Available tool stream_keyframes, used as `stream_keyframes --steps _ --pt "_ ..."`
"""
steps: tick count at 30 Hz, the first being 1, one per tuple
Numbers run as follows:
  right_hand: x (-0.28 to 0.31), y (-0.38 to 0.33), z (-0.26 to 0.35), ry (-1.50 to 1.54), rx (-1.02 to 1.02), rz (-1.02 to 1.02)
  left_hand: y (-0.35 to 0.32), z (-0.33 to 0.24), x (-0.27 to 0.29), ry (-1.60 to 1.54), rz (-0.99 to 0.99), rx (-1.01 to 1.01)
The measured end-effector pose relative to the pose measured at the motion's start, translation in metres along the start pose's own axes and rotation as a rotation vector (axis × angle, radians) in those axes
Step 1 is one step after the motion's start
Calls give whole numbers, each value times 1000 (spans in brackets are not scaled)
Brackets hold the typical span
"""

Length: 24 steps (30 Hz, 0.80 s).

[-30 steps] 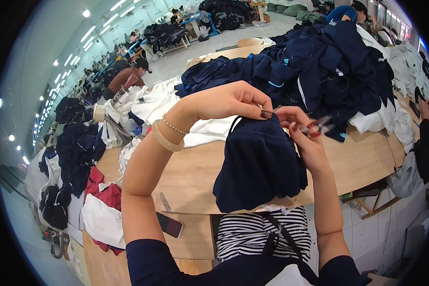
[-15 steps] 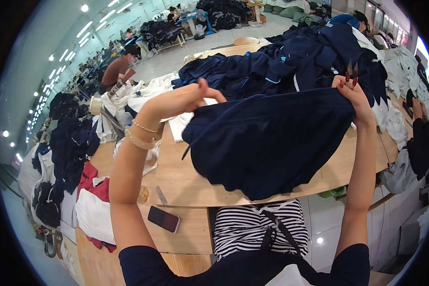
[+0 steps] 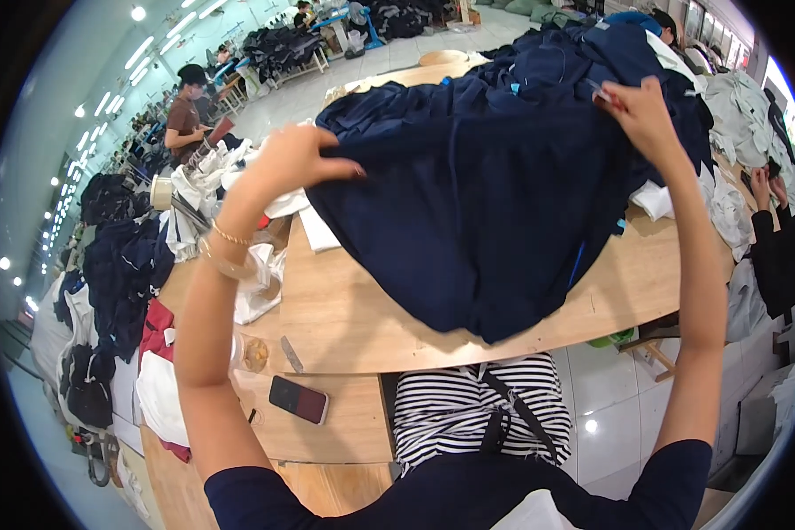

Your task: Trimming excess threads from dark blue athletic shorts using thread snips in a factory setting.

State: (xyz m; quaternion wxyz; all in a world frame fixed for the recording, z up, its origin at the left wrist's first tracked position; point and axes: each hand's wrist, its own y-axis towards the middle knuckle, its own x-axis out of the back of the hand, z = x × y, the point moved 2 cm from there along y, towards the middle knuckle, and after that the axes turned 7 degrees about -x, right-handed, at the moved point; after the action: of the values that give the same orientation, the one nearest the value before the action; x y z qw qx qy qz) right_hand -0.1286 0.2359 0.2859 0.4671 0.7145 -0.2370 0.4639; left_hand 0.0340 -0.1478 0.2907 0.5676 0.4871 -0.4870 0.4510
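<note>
A dark navy garment [image 3: 468,221] hangs spread out in front of me, its top edge stretched between my hands and a seam running down its middle. My left hand [image 3: 290,161] grips its upper left corner, thumb and fingers closed about the edge. At the upper right corner, my right hand [image 3: 642,117] is closed on the cloth. That same hand also keeps a small pair of thread snips [image 3: 601,91], blurred and partly hidden by the fingers. The garment's lower edge hangs over the wooden table [image 3: 344,331].
A heap of navy garments [image 3: 539,66] covers the table's far side. Near its left front lie a phone [image 3: 298,400], a flat grey blade-like piece [image 3: 291,353] and a clear cup [image 3: 254,353]. White cloth [image 3: 261,283] lies left; another person's hands [image 3: 768,187] show at far right.
Both hands have risen and spread farther apart, pulling the garment wider. It has turned to show a middle seam. The snips now point left instead of upward. A person at far left has straightened up.
</note>
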Motion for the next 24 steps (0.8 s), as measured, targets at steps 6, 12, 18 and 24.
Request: stream_keyframes --steps 6,12,18,24 --pt "38 67 -88 11 119 -479 14 30 82 427 -481 78" --pt "69 5 -32 -118 177 -825 -29 27 54 7 -702 172" --pt "-123 -146 -7 277 -35 -205 -88 -41 -171 -179 -312 109" --pt "-203 -244 40 589 -207 389 -124 -100 -283 -560 126 287"
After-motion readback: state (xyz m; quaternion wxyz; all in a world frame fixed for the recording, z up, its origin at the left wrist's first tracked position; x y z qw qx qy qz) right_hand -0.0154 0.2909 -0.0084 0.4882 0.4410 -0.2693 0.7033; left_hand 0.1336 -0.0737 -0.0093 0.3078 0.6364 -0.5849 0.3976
